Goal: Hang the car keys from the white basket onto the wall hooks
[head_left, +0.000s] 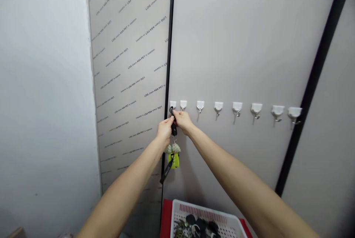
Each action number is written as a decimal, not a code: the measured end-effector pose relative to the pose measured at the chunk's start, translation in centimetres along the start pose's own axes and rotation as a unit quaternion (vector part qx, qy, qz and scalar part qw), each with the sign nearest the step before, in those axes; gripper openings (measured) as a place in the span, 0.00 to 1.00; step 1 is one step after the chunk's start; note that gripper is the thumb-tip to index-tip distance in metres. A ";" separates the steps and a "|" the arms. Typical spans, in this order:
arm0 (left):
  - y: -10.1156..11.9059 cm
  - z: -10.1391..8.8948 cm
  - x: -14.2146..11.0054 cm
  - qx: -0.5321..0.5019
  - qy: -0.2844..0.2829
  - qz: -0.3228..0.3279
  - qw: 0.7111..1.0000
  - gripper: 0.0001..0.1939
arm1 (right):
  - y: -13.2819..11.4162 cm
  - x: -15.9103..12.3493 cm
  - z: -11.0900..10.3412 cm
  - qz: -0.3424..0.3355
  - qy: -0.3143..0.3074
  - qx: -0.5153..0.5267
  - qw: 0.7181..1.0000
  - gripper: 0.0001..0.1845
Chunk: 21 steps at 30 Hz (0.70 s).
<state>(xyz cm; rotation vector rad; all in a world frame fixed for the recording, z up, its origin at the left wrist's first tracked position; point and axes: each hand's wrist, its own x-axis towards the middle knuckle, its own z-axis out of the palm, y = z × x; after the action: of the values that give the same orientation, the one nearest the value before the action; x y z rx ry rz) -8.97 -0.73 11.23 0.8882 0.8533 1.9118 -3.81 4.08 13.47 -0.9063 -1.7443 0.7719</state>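
Hands together at a wall: the left hand [165, 128] and the right hand [183, 121] touch at the fingertips, both clamped on a slim black key fob [173, 125]. The fob's top end sits just under the leftmost of eight white adhesive wall hooks [173, 104], and it may touch that hook, though the fingers hide the spot.

Hanging from the fob, just below the hands, are a pale green mesh pouch [173, 148], a bright yellow-green tag [174, 161] and a black strap with small white lettering [167, 170] (too small to read). The remaining hooks run in a level line to the right of the hands, each with a small metal hook, on a pale grey wall panel [222, 45].

Left of the hands, beyond a thin black vertical trim strip [169, 64], a pale panel [130, 64] carries diagonal rows of repeated black print reading "LOG chem ASA PET", with the last words unclear. A plain white wall [41, 82] lies farther left. Well below the hands, a white perforated plastic basket [205, 208] holds a heap of dark key bunches [196, 225], and it rests on a red surface [166, 217].
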 end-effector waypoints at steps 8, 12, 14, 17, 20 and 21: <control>-1.4 -1.2 0.3 0.062 -0.002 -0.017 0.998 0.10 | 2.5 -0.1 0.1 0.003 0.000 -0.113 0.994 0.16; -1.5 -1.6 0.8 0.138 0.016 0.006 0.990 0.08 | 2.9 -1.4 -0.7 -0.008 -0.008 -0.125 0.992 0.13; -1.5 -1.8 1.0 0.181 0.032 0.017 0.983 0.07 | 3.5 -2.6 -1.5 -0.012 -0.018 -0.138 0.990 0.13; -1.8 -2.5 1.0 0.248 0.052 0.058 0.966 0.10 | 5.5 -5.2 -3.0 -0.006 -0.053 -0.156 0.986 0.12; -2.9 -3.3 -0.4 0.311 0.073 0.169 0.933 0.14 | 8.7 -8.8 -4.5 0.014 -0.105 -0.168 0.980 0.13; -3.5 -3.7 -1.4 0.327 0.073 0.211 0.918 0.15 | 10.0 -10.2 -4.9 0.027 -0.124 -0.177 0.976 0.13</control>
<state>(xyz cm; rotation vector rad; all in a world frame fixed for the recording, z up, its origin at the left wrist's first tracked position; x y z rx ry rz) -10.06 -1.30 6.15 1.4289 1.5454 2.0990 5.45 1.02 1.93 -1.1357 -2.1294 0.6381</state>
